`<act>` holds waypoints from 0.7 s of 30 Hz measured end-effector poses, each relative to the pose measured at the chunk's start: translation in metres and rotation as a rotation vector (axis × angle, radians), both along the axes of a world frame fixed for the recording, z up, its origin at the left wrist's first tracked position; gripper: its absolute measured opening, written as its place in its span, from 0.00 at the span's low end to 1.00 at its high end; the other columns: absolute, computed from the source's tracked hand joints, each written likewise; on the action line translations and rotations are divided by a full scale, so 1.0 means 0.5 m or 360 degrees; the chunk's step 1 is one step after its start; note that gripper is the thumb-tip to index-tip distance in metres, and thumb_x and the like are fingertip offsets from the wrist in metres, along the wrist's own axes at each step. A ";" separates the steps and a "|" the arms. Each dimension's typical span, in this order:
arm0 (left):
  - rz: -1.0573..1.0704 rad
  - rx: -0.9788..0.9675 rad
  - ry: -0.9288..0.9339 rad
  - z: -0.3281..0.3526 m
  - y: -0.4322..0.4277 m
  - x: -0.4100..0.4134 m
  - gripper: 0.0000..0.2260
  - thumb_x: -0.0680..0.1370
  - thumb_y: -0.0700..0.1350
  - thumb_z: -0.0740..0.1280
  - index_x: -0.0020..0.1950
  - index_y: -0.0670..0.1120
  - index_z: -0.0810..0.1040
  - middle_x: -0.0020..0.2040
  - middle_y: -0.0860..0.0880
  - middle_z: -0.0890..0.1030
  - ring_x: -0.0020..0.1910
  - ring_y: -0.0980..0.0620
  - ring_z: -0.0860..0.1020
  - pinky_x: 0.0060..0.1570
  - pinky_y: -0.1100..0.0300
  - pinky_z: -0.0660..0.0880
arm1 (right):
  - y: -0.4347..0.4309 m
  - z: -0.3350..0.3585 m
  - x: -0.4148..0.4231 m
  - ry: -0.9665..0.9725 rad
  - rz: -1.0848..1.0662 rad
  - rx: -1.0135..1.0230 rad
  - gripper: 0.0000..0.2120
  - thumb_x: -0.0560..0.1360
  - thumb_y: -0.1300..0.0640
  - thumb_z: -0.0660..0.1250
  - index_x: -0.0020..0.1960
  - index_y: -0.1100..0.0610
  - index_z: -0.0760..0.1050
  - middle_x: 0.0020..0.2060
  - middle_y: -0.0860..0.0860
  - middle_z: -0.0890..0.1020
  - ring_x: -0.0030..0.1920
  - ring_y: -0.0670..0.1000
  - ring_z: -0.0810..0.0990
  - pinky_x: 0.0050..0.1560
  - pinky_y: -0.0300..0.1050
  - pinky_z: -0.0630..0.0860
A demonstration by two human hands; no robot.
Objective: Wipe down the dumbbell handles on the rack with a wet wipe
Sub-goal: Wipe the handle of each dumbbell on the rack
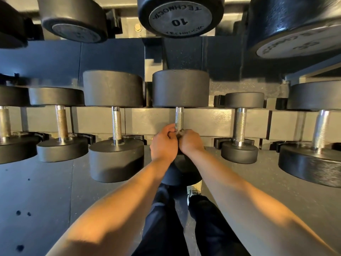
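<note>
My left hand (163, 145) and right hand (191, 142) meet at the near end of the middle dumbbell handle (179, 118) on the rack (212, 122). Both have their fingers curled in, pinching a pale wet wipe (178, 134) bunched against the knurled steel, and little of the wipe shows. The handle runs away toward 12 o'clock. A neighbouring dumbbell (116, 126) lies at 9 o'clock, and the upper-tier dumbbell (180, 17) marked 10 sits at 12 o'clock.
</note>
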State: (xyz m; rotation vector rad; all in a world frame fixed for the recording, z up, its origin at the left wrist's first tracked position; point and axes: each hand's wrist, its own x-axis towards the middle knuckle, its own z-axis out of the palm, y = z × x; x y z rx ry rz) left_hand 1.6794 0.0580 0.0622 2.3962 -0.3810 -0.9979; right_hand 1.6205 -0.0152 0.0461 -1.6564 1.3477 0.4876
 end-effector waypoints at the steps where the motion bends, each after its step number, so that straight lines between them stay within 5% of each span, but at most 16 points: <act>1: 0.0010 -0.0015 -0.0008 -0.001 0.001 -0.001 0.17 0.82 0.45 0.57 0.64 0.59 0.79 0.57 0.54 0.84 0.54 0.49 0.81 0.57 0.53 0.77 | 0.003 -0.002 -0.007 0.0032 0.0085 0.0020 0.12 0.83 0.58 0.59 0.56 0.62 0.80 0.55 0.59 0.83 0.54 0.59 0.81 0.48 0.44 0.73; 3: 0.0034 -0.0054 -0.0008 -0.002 0.004 -0.002 0.17 0.82 0.44 0.57 0.64 0.58 0.80 0.57 0.54 0.84 0.54 0.50 0.81 0.57 0.53 0.77 | -0.006 -0.004 -0.008 0.0020 0.0035 0.0052 0.11 0.82 0.59 0.59 0.57 0.63 0.79 0.55 0.58 0.82 0.55 0.59 0.81 0.49 0.46 0.75; 8: 0.0046 -0.0122 0.0000 -0.007 0.010 0.000 0.16 0.83 0.43 0.56 0.64 0.55 0.80 0.51 0.56 0.83 0.44 0.60 0.79 0.50 0.60 0.79 | -0.049 -0.002 0.007 -0.0332 -0.0805 0.0244 0.19 0.80 0.61 0.66 0.68 0.54 0.64 0.55 0.53 0.77 0.46 0.48 0.78 0.40 0.41 0.76; 10: 0.0132 -0.0180 0.0011 -0.007 0.013 0.005 0.16 0.84 0.42 0.57 0.66 0.52 0.79 0.53 0.56 0.83 0.45 0.60 0.78 0.45 0.73 0.73 | -0.054 -0.004 0.011 -0.0322 -0.0700 0.0196 0.19 0.79 0.60 0.68 0.66 0.55 0.64 0.53 0.53 0.77 0.47 0.50 0.79 0.45 0.44 0.79; 12: 0.0231 -0.0243 -0.0005 -0.009 0.020 0.007 0.16 0.84 0.42 0.56 0.66 0.50 0.79 0.56 0.55 0.83 0.49 0.59 0.77 0.43 0.78 0.67 | -0.042 -0.005 0.004 -0.0333 -0.0479 0.0121 0.16 0.79 0.58 0.69 0.63 0.56 0.68 0.51 0.52 0.78 0.46 0.49 0.78 0.39 0.38 0.74; 16: 0.0370 -0.0178 -0.0076 -0.014 0.027 -0.007 0.15 0.84 0.43 0.55 0.60 0.53 0.80 0.52 0.55 0.82 0.51 0.54 0.77 0.49 0.61 0.70 | -0.006 -0.014 -0.025 -0.0273 -0.0131 0.0064 0.14 0.79 0.58 0.68 0.61 0.57 0.70 0.50 0.53 0.78 0.49 0.52 0.78 0.36 0.38 0.68; 21: 0.0369 -0.0161 0.0028 -0.040 0.066 -0.021 0.15 0.83 0.43 0.55 0.56 0.51 0.81 0.56 0.50 0.82 0.55 0.50 0.77 0.48 0.59 0.70 | -0.009 0.013 -0.029 -0.0228 -0.0071 0.0267 0.16 0.75 0.55 0.69 0.60 0.57 0.72 0.55 0.53 0.79 0.54 0.53 0.78 0.38 0.39 0.69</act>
